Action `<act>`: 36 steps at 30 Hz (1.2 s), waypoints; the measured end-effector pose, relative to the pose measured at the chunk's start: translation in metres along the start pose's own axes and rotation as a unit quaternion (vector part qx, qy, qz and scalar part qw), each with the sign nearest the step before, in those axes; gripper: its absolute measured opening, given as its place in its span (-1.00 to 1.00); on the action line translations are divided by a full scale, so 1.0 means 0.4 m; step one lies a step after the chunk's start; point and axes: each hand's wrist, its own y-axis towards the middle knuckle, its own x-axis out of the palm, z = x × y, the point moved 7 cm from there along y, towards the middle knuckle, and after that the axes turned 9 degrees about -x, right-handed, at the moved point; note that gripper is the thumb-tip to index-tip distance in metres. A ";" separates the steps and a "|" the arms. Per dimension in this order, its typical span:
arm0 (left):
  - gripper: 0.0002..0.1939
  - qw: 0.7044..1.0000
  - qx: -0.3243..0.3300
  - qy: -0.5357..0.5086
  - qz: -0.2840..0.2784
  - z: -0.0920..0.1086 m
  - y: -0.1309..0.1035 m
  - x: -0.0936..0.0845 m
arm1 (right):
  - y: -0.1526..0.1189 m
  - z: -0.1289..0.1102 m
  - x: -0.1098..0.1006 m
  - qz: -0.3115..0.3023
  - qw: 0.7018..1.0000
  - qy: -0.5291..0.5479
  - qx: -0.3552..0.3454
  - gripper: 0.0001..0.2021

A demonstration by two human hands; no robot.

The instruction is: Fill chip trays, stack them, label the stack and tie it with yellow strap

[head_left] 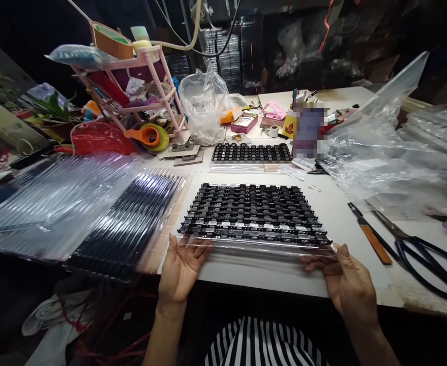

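In front of me a clear plastic tray (246,246) carries rows of small black parts (251,213). My left hand (183,267) grips its near left corner, thumb on the edge and fingers underneath. At the near right corner, my right hand (347,279) pinches the tray the same way, its fingers partly hidden beneath the plastic. A second, smaller-looking group of black parts (251,152) lies behind it on another clear tray. To the left lies a stack of ribbed clear trays (63,198), and beside it a tray with dark rows (131,218).
Large scissors (421,244) and an orange-handled cutter (374,239) lie to the right on the white table (345,183). Plastic bags (391,162) heap up at the right. A pink rack (166,96) and an orange tape dispenser (147,134) stand at the back left.
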 end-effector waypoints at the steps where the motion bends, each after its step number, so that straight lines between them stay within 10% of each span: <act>1: -0.50 1.000 0.000 0.003 0.004 0.000 0.000 0.000 | -0.001 0.000 0.001 -0.001 1.000 0.004 -0.004 -0.71; 36: -0.58 0.997 -0.020 0.010 0.073 -0.012 0.012 0.011 | -0.005 0.007 0.002 -0.027 0.997 -0.068 -0.032 -0.68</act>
